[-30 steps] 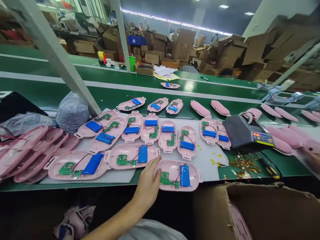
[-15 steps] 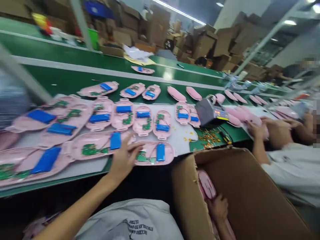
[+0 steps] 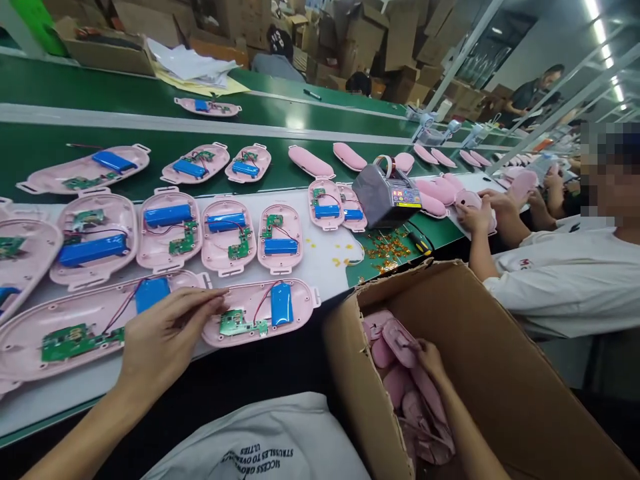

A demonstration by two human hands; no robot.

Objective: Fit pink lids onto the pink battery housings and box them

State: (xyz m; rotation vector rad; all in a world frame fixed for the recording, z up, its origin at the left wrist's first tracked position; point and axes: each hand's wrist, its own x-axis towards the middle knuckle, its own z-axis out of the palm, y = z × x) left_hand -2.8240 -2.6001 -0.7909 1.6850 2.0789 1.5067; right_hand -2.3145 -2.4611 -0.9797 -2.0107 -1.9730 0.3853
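My left hand (image 3: 160, 340) is closed, its thumb and fingertips pinched at the left end of a pink plastic shell (image 3: 305, 300) on the table's front edge. Inside that shell sit a green circuit board (image 3: 237, 323) and a blue battery (image 3: 282, 304), joined by thin wires. Partly behind the same hand lies a longer pink shell (image 3: 30, 320), also fitted with a board and battery. Down inside the cardboard box (image 3: 500, 347), my right hand (image 3: 431, 360) grips the edge of a pink shell (image 3: 400, 341), above several other pink pieces (image 3: 415, 400).
Several open pink shells (image 3: 170, 257) stand in rows on the table. A grey tape dispenser (image 3: 383, 197) is beyond the box, near scattered amber bits (image 3: 385, 250) and a screwdriver (image 3: 420, 243). A co-worker's hands (image 3: 477, 213) hold a pink piece at the right.
The view has shifted right and closer to the table. My right hand has moved up within the box and now holds a shell's edge. My left hand stays at the front shell's left end.
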